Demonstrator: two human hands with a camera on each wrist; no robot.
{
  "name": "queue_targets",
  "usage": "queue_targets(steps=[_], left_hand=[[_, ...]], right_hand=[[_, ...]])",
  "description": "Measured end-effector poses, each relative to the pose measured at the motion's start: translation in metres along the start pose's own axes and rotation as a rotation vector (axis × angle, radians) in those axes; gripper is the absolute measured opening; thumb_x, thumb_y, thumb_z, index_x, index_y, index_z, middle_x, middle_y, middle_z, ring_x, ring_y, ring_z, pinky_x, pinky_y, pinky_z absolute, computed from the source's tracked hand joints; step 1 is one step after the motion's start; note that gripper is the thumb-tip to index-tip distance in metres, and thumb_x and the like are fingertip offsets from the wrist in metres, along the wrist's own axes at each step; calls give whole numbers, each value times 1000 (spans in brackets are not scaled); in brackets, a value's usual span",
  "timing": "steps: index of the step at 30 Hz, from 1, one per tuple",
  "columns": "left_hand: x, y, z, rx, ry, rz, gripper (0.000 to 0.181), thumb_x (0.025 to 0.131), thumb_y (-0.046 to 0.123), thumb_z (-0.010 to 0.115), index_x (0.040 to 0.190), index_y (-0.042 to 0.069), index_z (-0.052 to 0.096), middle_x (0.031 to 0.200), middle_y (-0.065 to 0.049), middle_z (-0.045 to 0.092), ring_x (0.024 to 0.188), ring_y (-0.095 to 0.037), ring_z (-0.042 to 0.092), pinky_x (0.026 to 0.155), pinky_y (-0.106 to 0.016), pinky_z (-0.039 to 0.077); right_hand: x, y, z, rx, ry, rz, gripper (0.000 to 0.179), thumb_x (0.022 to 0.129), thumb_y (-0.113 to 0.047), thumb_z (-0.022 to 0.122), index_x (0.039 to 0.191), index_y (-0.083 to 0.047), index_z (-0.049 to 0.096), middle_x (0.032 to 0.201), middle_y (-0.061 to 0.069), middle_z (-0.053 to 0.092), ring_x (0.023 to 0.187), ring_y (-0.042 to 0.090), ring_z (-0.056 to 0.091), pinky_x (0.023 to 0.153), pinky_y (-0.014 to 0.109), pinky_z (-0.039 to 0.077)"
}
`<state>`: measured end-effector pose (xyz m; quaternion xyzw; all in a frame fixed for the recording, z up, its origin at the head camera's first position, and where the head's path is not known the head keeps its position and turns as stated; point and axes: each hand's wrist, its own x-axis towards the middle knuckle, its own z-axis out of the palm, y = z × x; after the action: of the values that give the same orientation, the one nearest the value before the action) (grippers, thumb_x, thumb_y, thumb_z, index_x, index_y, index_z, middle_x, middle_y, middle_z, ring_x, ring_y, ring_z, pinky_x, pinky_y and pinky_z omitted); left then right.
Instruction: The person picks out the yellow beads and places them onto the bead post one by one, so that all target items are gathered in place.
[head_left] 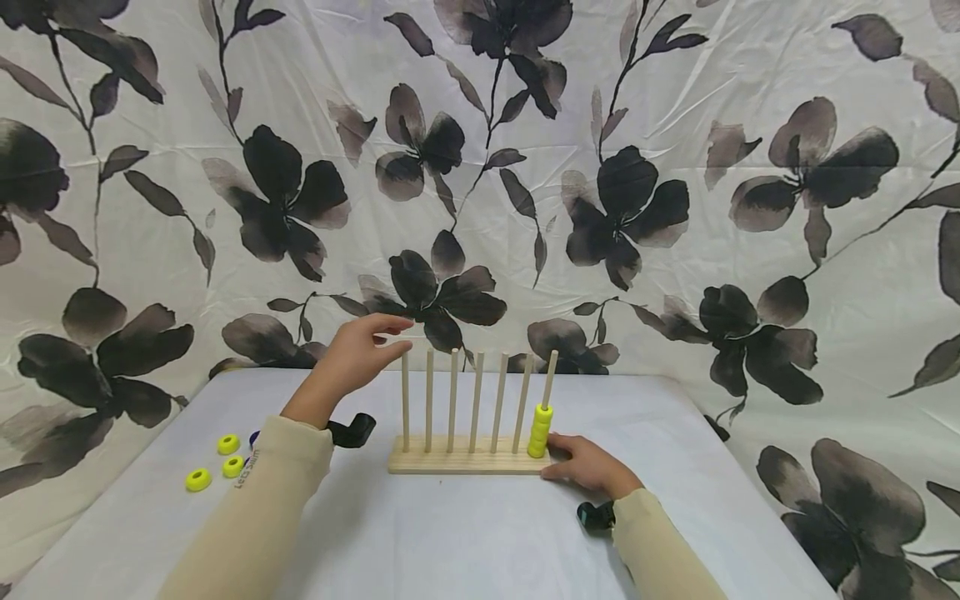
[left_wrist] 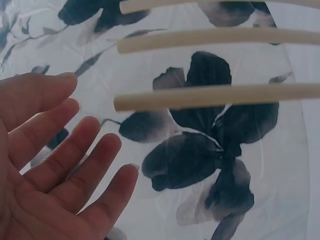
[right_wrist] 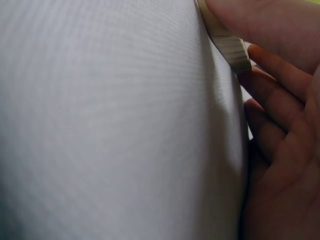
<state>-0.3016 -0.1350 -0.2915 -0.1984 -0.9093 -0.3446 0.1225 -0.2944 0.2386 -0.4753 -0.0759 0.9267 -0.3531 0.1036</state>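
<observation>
A wooden peg rack (head_left: 465, 465) stands on the table, its several upright pegs in a row. Yellow rings (head_left: 539, 432) are stacked on the rightmost peg. My right hand (head_left: 592, 467) grips the right end of the base, with the thumb at the front and fingers behind; the right wrist view shows the base's corner (right_wrist: 234, 52) between them. My left hand (head_left: 360, 354) is raised beside the top of the leftmost peg (head_left: 406, 400). In the left wrist view its fingers (left_wrist: 112, 192) are spread and loosely bent, holding nothing, with peg tips (left_wrist: 120, 102) just past them.
Three loose yellow rings, one of them the nearest ring (head_left: 198, 480), lie on the table (head_left: 450, 542) at the left. A dark blue ring (head_left: 254, 437) is partly hidden behind the left sleeve. A floral cloth (head_left: 480, 208) hangs behind the table.
</observation>
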Motion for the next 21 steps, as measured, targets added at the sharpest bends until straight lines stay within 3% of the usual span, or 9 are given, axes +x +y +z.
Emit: queue_targets(steps=[4,21], left_hand=[[-5,-8,-6,19,-9,-42,40,95,28,62,133,16,59,137,-11,57,123,-36,55,98,-50,49],[-30,-45,-26,68,-17,-100,44,96,30,60,135,11,56,136,-18,56,123,-42,53,98,-55,47]], right_hand=[[0,1,0,-5,0,1,76,77,-40,79,143,-16,49,149,9,46,142,36,35,114,60,27],[1,1,1,-21,7,1,77,77,-40,79,143,-14,50,148,10,47,142,36,35,114,59,27]])
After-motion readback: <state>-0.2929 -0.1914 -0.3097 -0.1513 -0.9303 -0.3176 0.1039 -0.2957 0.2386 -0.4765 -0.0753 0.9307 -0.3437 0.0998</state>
